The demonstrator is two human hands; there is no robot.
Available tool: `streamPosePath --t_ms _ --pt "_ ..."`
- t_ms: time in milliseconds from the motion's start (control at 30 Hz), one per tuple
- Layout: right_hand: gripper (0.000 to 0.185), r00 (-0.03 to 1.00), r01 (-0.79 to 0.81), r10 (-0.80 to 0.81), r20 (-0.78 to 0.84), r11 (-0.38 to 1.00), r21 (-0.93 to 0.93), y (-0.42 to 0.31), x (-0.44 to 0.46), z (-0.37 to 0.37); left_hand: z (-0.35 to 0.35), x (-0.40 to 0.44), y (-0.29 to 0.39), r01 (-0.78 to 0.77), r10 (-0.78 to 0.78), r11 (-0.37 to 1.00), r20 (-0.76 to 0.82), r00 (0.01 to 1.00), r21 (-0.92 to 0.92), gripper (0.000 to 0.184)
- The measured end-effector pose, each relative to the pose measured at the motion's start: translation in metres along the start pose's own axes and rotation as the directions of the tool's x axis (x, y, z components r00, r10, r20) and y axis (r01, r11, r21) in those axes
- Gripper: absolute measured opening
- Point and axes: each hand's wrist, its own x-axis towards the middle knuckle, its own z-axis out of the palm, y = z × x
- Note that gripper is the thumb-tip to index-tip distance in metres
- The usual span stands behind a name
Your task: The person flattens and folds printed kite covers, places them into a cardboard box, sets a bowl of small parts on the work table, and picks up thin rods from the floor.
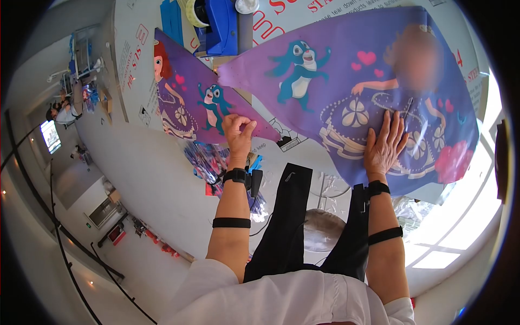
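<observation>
Under my right hand (385,143) lies a large purple printed sheet (336,114) with a blue rabbit, pink hearts and a figure in a gown. The palm presses flat on it, fingers stretched out. My left hand (238,130) rests over the lower edge of a second, darker purple sheet (187,81) with a similar print. Its fingers are curled together, thumb against the forefinger; whatever they pinch, if anything, is too small to make out. The large sheet's narrow left end overlaps the darker sheet's sloping edge.
At the table's far side stands a blue tape dispenser (221,27) with a yellowish tape roll (197,13), beside blue strips (171,21). Printed white boards (132,59) cover the tabletop. Shiny packaged items (208,162) hang below its near edge. A round stool (323,230) is near my legs.
</observation>
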Motion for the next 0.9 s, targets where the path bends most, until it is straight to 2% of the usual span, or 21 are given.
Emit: streamPosePath --t_ms 100,167,300,367,400,433,467,500,567,600,667,700,800,833,900 --pt "0.058 1.000 -0.014 0.015 0.020 1.000 -0.020 0.000 0.000 0.000 -0.001 -0.002 0.012 0.012 -0.012 1.000 -0.019 1.000 -0.004 0.027" --pt "0.058 1.000 -0.018 0.018 0.013 1.000 -0.022 0.001 0.000 0.001 -0.001 -0.002 0.017 -0.049 0.050 0.997 -0.036 0.998 0.052 0.024" --pt "0.058 1.000 -0.009 0.009 -0.006 1.000 -0.017 0.002 -0.002 0.002 0.003 -0.003 -0.007 -0.052 0.053 0.998 -0.020 0.998 0.039 0.022" --pt "0.058 1.000 -0.009 0.009 -0.010 1.000 -0.008 0.002 -0.002 0.003 0.004 -0.004 -0.012 -0.016 0.007 0.994 -0.086 0.996 -0.110 0.015" --pt "0.058 1.000 -0.010 0.010 -0.013 1.000 0.001 0.002 -0.002 0.003 0.001 -0.003 -0.013 -0.018 0.008 0.994 -0.086 0.996 -0.111 0.015" --pt "0.058 1.000 -0.011 0.011 -0.014 1.000 0.001 0.002 -0.002 0.003 -0.005 -0.001 -0.014 0.168 -0.189 0.917 -0.024 0.982 -0.363 0.013" --pt "0.058 1.000 -0.010 0.010 -0.014 1.000 0.004 0.002 -0.002 0.003 -0.013 -0.001 -0.016 0.340 -0.359 0.745 0.085 0.930 -0.574 0.010" --pt "0.057 1.000 -0.008 0.008 -0.016 1.000 0.007 0.002 -0.002 0.003 -0.021 0.000 -0.020 0.338 -0.357 0.746 0.084 0.930 -0.573 0.010" --pt "0.058 1.000 -0.008 0.008 -0.018 1.000 0.007 0.003 -0.002 0.005 -0.039 -0.002 -0.030 0.252 -0.497 0.367 0.040 0.867 -0.896 0.008" --pt "0.058 1.000 -0.007 0.007 -0.020 1.000 0.005 0.003 -0.002 0.005 -0.052 -0.003 -0.030 0.250 -0.494 0.369 0.039 0.869 -0.895 0.008" --pt "0.058 1.000 -0.010 0.011 -0.019 1.000 0.007 0.003 -0.002 0.004 -0.078 -0.007 -0.018 0.109 -0.576 0.387 -0.148 0.804 -0.916 0.008" --pt "0.058 1.000 -0.012 0.012 -0.015 1.000 0.008 0.003 -0.002 0.004 -0.086 -0.010 0.000 0.106 -0.571 0.390 -0.150 0.807 -0.915 0.008" --pt "0.059 1.000 -0.009 0.010 -0.017 1.000 0.019 0.004 -0.002 0.004 -0.098 -0.026 0.043 0.116 -0.332 0.589 -0.108 0.937 -0.800 0.009" --pt "0.059 1.000 -0.011 0.011 -0.023 1.000 0.024 0.005 -0.003 0.003 -0.094 -0.033 0.055 0.110 -0.326 0.591 -0.112 0.939 -0.799 0.009" --pt "0.061 1.000 0.009 -0.008 -0.018 0.999 0.051 0.005 -0.003 0.000 -0.080 -0.047 0.084 0.209 -0.323 0.685 -0.034 0.946 -0.698 0.011"
